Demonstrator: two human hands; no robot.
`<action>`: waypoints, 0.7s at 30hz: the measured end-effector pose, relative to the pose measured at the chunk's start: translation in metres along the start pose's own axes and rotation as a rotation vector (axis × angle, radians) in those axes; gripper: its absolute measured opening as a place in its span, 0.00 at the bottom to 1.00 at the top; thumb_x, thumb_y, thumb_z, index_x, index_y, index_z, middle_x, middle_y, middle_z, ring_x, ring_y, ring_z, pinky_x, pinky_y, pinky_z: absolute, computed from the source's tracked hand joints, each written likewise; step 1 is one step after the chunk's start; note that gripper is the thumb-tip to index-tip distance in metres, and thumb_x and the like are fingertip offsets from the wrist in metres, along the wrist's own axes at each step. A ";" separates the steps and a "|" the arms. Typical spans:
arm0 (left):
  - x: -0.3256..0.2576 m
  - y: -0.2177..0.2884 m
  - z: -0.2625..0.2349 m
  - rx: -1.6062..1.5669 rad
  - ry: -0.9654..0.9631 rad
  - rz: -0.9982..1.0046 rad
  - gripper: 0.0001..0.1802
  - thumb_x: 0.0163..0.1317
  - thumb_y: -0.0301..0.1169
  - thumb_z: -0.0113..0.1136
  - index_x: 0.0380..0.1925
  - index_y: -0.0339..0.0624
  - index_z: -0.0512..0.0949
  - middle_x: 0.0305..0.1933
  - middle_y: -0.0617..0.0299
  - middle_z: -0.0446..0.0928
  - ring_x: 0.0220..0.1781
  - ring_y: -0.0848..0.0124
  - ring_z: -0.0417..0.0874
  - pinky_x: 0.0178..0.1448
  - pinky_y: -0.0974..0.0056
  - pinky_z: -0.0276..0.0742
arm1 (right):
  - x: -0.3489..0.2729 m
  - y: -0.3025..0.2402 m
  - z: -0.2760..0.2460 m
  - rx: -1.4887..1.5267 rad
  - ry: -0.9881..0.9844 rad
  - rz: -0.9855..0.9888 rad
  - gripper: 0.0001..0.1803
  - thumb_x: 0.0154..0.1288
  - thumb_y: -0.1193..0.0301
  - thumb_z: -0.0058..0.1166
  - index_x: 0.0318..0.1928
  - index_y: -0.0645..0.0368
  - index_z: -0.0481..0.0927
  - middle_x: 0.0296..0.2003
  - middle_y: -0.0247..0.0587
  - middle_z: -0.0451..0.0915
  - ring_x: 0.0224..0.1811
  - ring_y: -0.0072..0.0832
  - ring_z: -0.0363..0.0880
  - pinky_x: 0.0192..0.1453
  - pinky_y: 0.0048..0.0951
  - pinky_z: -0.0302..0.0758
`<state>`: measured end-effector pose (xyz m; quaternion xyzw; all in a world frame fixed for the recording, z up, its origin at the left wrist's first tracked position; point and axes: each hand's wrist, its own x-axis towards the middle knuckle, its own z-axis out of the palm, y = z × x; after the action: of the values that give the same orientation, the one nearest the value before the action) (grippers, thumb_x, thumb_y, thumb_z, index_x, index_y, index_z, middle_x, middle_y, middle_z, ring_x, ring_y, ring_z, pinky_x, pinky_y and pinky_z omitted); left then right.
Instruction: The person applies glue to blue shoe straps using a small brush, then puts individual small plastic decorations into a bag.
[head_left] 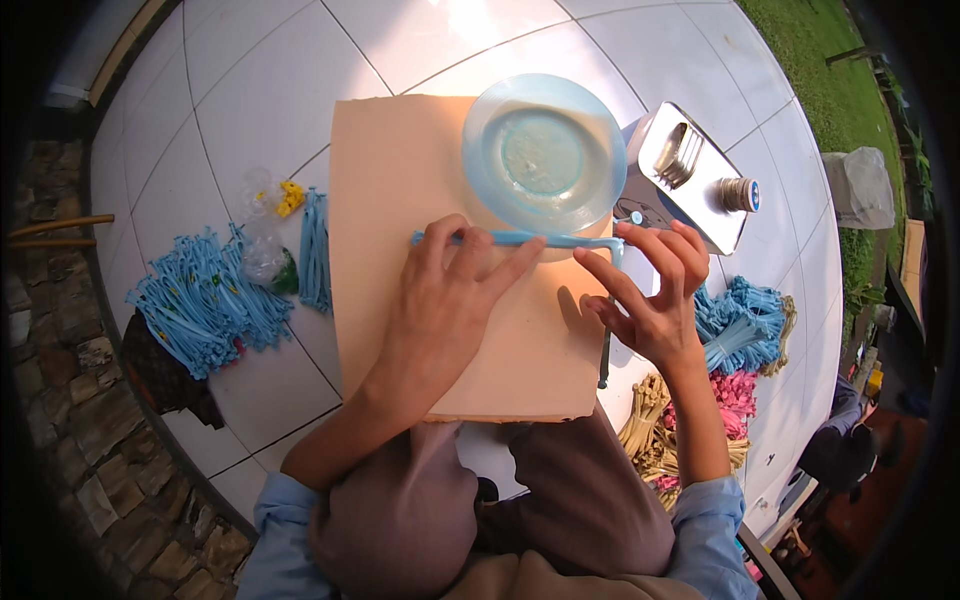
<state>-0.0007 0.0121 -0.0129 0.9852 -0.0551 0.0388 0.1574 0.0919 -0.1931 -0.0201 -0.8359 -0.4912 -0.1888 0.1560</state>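
Observation:
A thin light-blue strip (515, 240) lies crosswise on a tan board (390, 150) over my lap, just below a plate. My left hand (440, 290) is closed over its left part, with bent fingers on it and one digit stretched along it. At the strip's right end, where it bends downward, my right hand (650, 290) has its fingertips on either side. The right thumb stands away from the strip. The translucent blue plate (487, 170) has a cloudy, whitish substance in its middle.
Blue strip bundles (205, 300) lie on the tiles at left, beside plastic bags (265, 255) and yellow pieces (290, 198). Right of the board stands a metal tin (700, 215) with a small jar (740, 194). Blue (745, 320), pink (735, 400) and beige bundles (650, 420) lie nearer me.

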 end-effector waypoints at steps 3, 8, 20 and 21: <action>0.000 0.000 0.000 -0.006 0.002 -0.002 0.29 0.50 0.22 0.52 0.56 0.56 0.72 0.45 0.57 0.63 0.51 0.60 0.63 0.59 0.59 0.66 | -0.006 0.000 0.002 -0.152 -0.063 -0.037 0.19 0.54 0.54 0.58 0.48 0.35 0.80 0.56 0.31 0.65 0.56 0.33 0.58 0.63 0.43 0.57; 0.001 0.001 -0.001 -0.016 -0.011 -0.010 0.29 0.50 0.22 0.52 0.56 0.56 0.72 0.44 0.57 0.63 0.51 0.60 0.63 0.59 0.59 0.66 | -0.005 0.003 0.008 -0.183 -0.048 -0.027 0.23 0.51 0.52 0.59 0.51 0.33 0.78 0.58 0.23 0.65 0.55 0.31 0.59 0.64 0.42 0.53; 0.003 0.000 -0.002 -0.034 -0.010 -0.001 0.30 0.50 0.22 0.53 0.56 0.55 0.72 0.44 0.56 0.63 0.51 0.59 0.64 0.57 0.59 0.66 | -0.004 0.004 0.005 -0.196 -0.071 -0.032 0.22 0.50 0.56 0.61 0.50 0.31 0.78 0.57 0.30 0.64 0.58 0.36 0.57 0.62 0.44 0.59; 0.003 0.000 -0.002 -0.035 -0.008 -0.003 0.29 0.50 0.22 0.53 0.56 0.55 0.73 0.44 0.56 0.63 0.51 0.59 0.64 0.58 0.59 0.66 | -0.003 0.004 0.005 -0.158 -0.069 -0.021 0.21 0.49 0.60 0.61 0.47 0.34 0.78 0.57 0.30 0.66 0.57 0.34 0.59 0.63 0.44 0.58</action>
<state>0.0022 0.0125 -0.0112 0.9826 -0.0548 0.0338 0.1744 0.0948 -0.1948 -0.0263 -0.8464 -0.4887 -0.1995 0.0705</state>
